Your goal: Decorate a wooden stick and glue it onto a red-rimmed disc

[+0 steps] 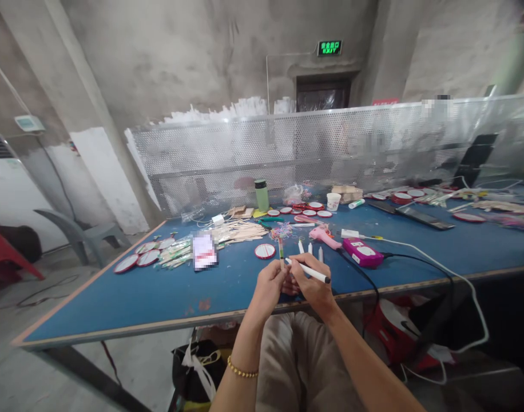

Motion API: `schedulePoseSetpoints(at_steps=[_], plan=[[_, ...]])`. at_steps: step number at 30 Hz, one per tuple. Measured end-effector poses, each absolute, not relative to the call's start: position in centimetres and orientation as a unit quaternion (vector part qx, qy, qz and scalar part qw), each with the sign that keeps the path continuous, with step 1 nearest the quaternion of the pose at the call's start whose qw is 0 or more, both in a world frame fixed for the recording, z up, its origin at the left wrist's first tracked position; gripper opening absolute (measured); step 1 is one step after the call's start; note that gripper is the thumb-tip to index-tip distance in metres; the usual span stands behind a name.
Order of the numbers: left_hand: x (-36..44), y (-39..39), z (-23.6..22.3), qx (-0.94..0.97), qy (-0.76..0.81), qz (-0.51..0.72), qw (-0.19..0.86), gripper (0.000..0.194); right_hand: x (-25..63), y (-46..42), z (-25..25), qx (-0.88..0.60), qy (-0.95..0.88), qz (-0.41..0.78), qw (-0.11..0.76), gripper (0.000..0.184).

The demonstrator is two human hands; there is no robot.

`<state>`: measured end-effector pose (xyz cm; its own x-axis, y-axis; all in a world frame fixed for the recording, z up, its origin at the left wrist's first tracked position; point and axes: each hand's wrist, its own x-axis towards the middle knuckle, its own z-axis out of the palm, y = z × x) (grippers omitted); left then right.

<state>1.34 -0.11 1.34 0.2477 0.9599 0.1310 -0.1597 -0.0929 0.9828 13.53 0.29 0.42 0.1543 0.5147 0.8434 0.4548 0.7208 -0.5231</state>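
Observation:
My left hand (268, 285) pinches a flat wooden craft stick (281, 247) upright near the table's front edge. Green and brownish bands colour the stick's upper part. In my right hand (316, 289) is a white marker (313, 273) with a black end, its tip beside the stick; whether they touch I cannot tell. Just beyond my hands lie several more white markers (310, 250) and a tangle of coloured strands (281, 230). A round white disc with a red rim (265, 251) rests left of the stick.
A phone (205, 252) lies left, by a heap of wooden sticks (245, 230). To the right are a pink glue gun (325, 236), a purple box (362, 253) and cables. A green bottle (261, 195) and a paper cup (333, 201) stand before a perforated metal screen (227, 143).

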Motion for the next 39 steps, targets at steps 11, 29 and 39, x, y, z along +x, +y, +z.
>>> schedulePoseSetpoints(at_steps=[11, 29, 39], plan=[[1.27, -0.01, 1.21, 0.553, 0.368, 0.493, 0.562, 0.043, 13.44, 0.44, 0.27, -0.363, -0.650, 0.026, 0.667, 0.018], [1.25, 0.05, 0.90, 0.562, 0.366, 0.496, 0.551, 0.042, 13.47, 0.15, 0.40, -0.349, -0.662, 0.027, 0.662, 0.019], [1.26, 0.05, 0.95, 0.568, 0.369, 0.496, 0.543, 0.043, 13.36, 0.31, 0.33, -0.350, -0.662, 0.034, 0.662, 0.020]])
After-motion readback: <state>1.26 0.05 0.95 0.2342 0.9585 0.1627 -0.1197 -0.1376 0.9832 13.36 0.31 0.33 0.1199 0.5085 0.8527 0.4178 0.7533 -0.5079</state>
